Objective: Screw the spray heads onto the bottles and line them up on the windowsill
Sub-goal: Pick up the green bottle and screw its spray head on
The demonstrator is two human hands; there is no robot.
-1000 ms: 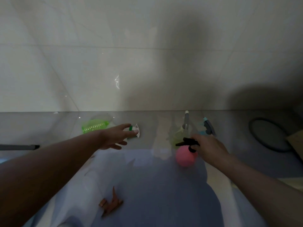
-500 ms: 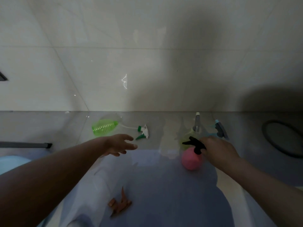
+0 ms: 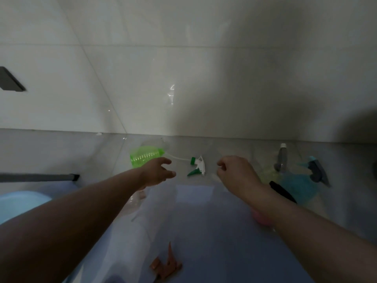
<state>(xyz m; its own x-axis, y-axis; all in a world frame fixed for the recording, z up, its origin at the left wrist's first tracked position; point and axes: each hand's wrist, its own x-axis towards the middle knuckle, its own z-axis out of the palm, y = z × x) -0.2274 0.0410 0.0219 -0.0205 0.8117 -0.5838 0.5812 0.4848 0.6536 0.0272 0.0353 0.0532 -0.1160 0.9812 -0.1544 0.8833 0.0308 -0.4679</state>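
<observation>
Though dim, pink bottle (image 3: 262, 220) half behind forearm.

left hand (image 3: 158, 172) spread, right hand (image 3: 237, 172) curled, both empty

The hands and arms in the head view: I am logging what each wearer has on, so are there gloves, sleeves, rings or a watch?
Nothing worn shows. The left hand and right hand are bare, with no gloves, rings or watch visible. Both forearms are bare down to the picture's edge, with no sleeve in view.
</observation>
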